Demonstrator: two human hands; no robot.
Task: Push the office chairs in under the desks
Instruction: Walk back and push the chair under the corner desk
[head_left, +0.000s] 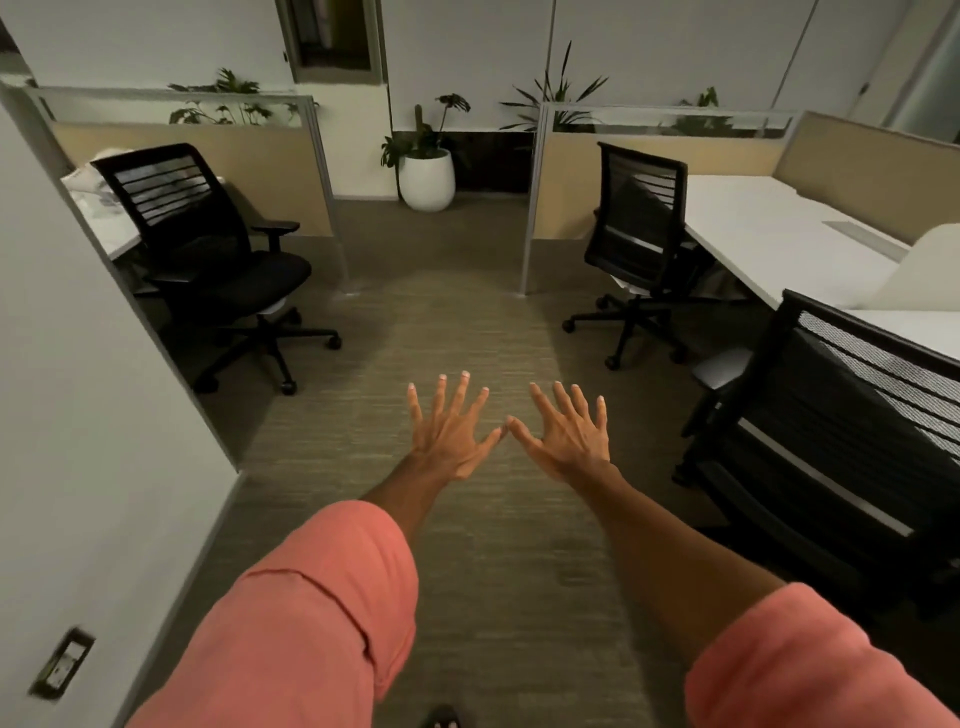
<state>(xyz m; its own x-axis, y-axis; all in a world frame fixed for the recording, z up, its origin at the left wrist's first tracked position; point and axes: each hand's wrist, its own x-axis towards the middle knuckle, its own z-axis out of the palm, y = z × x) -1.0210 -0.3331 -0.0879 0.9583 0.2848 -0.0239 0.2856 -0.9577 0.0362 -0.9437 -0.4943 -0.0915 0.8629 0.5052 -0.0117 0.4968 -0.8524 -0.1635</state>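
**Both hands spread and empty above the aisle carpet, three chairs in view**

Where the left partition wall (78, 415) ends, a black mesh-backed office chair (208, 254) stands on the carpet (467, 322), turned partly away from the left desk (104, 218); its seat is out in the open, clear of the desk's edge. Behind it runs a low cubicle screen (208, 150) with foliage showing above. At the far end of the aisle, against the back wall, stands a white planter (427, 179). In the middle foreground the person's left hand (449, 431) and right hand (569, 436) are held out side by side, backs up, fingers fanned wide, thumb tips meeting or nearly so; neither grasps anything, and both forearms emerge from rolled salmon-pink sleeves (322, 597). To the right, a second chair (639, 234) stands close against the far end of the long white desk (769, 234), its back toward the aisle and its wheeled base on the carpet. At the right edge, nearest the viewer, a third chair (841, 431) has its mesh back up against the desk's near front edge.
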